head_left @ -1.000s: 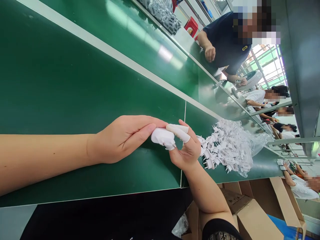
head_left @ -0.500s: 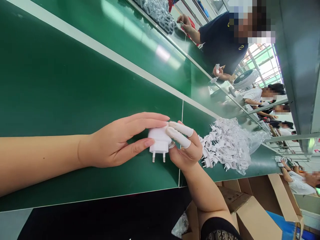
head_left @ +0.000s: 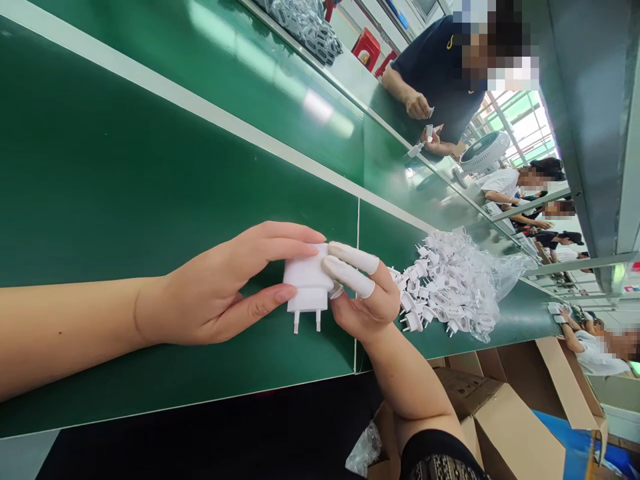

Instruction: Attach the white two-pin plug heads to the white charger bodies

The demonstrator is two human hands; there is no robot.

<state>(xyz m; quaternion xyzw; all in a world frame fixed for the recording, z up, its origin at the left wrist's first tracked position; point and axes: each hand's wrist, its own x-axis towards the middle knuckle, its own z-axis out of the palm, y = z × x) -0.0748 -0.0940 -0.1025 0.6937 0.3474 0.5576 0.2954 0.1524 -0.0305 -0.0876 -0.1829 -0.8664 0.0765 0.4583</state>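
Observation:
Between both hands is a white two-pin plug charger (head_left: 306, 275), its metal pins pointing toward the table's near edge. My left hand (head_left: 225, 287) grips its left side, thumb below and fingers along the top. From the right, my right hand (head_left: 367, 290) closes on the charger too, with white finger cots on several fingers; its thumb tip, also covered, is partly hidden behind the charger. To the right of my right hand lies a heap of white plug parts (head_left: 425, 283), partly under a clear plastic bag (head_left: 487, 293).
The green table (head_left: 125, 200) has a pale strip (head_left: 200, 107) along it. Open cardboard boxes (head_left: 520, 427) stand below its edge at right. Across the table, a person in a dark shirt (head_left: 430, 67) handles small white parts near a fan (head_left: 485, 152). More people sit farther off.
Both my hands and the charger have shifted slightly left in view, with the grip unchanged. The person across has brought one hand down toward the white part in their other hand.

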